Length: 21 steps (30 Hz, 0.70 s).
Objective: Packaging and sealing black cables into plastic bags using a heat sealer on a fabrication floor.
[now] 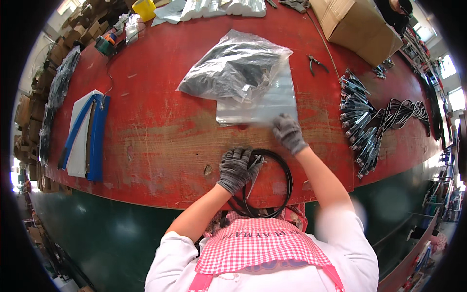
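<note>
My left hand (237, 169), in a grey knit glove, is closed on a coil of black cable (290, 181) with a metal end piece. The coil rests at the near table edge, against my apron. My right hand (290, 134), gloved alike, is at the lower right corner of a stack of clear flat plastic bags (272, 104). Its fingertips are smeared by motion, so whether they pinch a bag cannot be made out. Partly covering the stack is a larger clear bag (238, 65) with dark contents.
Pliers (317, 63) lie right of the bags. Farther right are metal-ended parts (357, 121) and bundled dark cables (401, 114). A cardboard box (362, 29) stands at the back right. On the left are a blue-and-white frame-like object (97, 141) and a yellow tape roll (144, 9).
</note>
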{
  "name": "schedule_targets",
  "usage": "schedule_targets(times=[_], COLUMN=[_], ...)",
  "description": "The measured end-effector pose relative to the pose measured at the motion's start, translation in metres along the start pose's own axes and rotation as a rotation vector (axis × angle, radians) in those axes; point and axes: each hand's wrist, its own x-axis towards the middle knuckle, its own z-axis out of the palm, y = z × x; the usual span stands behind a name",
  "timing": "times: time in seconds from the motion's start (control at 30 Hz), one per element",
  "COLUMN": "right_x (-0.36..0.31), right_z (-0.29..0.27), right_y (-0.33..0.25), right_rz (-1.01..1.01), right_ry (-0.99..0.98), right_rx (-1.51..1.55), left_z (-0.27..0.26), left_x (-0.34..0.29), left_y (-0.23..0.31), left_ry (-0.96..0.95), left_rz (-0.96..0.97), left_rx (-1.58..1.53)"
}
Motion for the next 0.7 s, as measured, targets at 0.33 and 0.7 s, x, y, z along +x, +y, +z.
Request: schedule_targets(times=[0.33, 0.7], right_x=[0.083, 0.065], right_z=[0.023, -0.005], right_y=[0.010, -0.009], right_rz=[0.041, 0.111], right_ry=[-0.117, -0.280], right_rx=[-0.137, 0.510], left_z=[-0.004, 0.016], left_x=[0.003, 0.080], left_y=[-0.008, -0.019], left_ry=[-0.150, -0.153], left_rz=[-0.152, -0.721], left_rx=[-0.100, -1.157])
